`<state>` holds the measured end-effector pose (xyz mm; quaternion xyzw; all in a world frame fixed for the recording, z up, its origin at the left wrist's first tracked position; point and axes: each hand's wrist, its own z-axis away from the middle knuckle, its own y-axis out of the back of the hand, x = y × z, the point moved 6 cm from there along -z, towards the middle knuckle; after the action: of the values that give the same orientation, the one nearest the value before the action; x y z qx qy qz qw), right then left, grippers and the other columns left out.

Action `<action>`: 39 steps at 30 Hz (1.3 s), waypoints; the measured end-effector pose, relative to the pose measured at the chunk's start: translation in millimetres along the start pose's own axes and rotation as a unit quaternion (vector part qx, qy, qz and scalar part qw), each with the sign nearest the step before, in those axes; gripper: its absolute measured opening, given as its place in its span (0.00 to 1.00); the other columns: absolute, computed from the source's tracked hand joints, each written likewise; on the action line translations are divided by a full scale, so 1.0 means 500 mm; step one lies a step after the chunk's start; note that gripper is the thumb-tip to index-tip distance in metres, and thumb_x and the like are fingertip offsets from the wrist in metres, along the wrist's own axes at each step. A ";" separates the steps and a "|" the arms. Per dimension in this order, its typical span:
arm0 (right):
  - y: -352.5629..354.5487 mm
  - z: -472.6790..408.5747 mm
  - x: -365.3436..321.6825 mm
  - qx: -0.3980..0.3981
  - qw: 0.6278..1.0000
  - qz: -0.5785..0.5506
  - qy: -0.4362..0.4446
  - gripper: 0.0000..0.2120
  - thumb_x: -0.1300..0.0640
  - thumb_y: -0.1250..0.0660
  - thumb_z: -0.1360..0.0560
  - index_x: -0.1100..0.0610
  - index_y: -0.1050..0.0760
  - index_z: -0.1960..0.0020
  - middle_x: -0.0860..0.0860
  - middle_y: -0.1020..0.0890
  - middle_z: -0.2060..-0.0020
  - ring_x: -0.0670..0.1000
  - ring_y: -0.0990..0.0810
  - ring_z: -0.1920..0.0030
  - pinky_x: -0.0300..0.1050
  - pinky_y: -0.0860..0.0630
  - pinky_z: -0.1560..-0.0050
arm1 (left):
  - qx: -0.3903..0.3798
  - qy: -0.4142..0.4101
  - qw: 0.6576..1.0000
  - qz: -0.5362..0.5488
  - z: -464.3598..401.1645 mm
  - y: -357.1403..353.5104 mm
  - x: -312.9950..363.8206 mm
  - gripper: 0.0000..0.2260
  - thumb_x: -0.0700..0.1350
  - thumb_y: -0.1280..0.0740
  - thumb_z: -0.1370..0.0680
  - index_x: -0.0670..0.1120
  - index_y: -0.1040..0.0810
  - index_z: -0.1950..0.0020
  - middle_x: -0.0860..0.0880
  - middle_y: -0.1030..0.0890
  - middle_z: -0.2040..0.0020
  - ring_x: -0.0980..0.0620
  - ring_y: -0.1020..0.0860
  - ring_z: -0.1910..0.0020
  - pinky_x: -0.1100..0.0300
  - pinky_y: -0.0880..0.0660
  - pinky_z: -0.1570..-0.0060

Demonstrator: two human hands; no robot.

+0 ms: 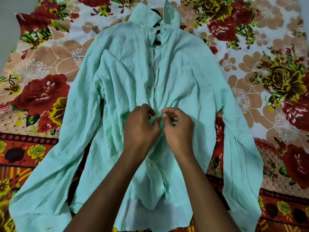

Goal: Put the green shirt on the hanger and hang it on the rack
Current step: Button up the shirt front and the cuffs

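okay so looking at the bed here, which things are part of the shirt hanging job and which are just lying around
Part of the job: green shirt, left hand and right hand pinching its front placket; a dark piece inside the collar, possibly the hanger.

Just there: floral bedsheet.

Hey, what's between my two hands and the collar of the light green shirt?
In the head view, only the light green shirt's buttoned placket with small buttons; both hands, left hand and right hand, pinch it lower down.

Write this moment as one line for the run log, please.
stage: buttoning | green shirt: flat on floral bedsheet | left hand, right hand: pinching placket at mid-front | hanger: dark part at collar | rack: unseen
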<state>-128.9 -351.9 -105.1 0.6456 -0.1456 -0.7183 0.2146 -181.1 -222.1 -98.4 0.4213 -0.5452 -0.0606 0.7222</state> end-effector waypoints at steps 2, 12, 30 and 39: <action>-0.022 -0.024 -0.004 -0.015 1.000 0.004 0.001 0.09 0.66 0.32 0.23 0.56 0.16 0.49 0.44 0.14 0.56 0.39 0.17 0.53 0.30 0.24 0.51 | -0.012 0.014 0.999 -0.039 -0.024 -0.023 -0.010 0.11 0.50 0.29 0.25 0.46 0.23 0.48 0.50 0.20 0.55 0.49 0.22 0.55 0.50 0.23 0.60; -0.089 -0.043 0.005 -0.068 0.989 0.128 0.040 0.07 0.57 0.25 0.26 0.55 0.15 0.48 0.49 0.17 0.56 0.50 0.18 0.53 0.50 0.19 0.48 | -0.025 0.182 0.976 0.116 -0.065 0.001 -0.087 0.05 0.41 0.30 0.25 0.47 0.15 0.59 0.54 0.18 0.68 0.55 0.20 0.66 0.60 0.27 0.63; -0.068 -0.045 0.030 -0.046 0.980 -0.098 -0.166 0.02 0.58 0.26 0.24 0.53 0.14 0.55 0.45 0.12 0.61 0.42 0.14 0.57 0.37 0.19 0.51 | -0.105 0.248 0.908 0.320 -0.044 -0.001 -0.065 0.12 0.33 0.33 0.21 0.47 0.12 0.54 0.55 0.14 0.66 0.63 0.19 0.68 0.71 0.26 0.65; -0.065 -0.046 0.010 -0.139 0.970 -0.129 -0.155 0.08 0.54 0.29 0.21 0.46 0.14 0.56 0.43 0.12 0.58 0.40 0.14 0.53 0.36 0.21 0.46 | -0.091 0.266 0.912 0.301 -0.059 0.000 -0.077 0.02 0.38 0.25 0.25 0.43 0.12 0.56 0.48 0.13 0.64 0.59 0.18 0.67 0.68 0.24 0.65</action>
<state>-110.2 -324.9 -128.2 0.5039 0.0086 -0.8443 0.1822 -171.7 -185.2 -128.3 0.1703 -0.4263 0.2240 0.8597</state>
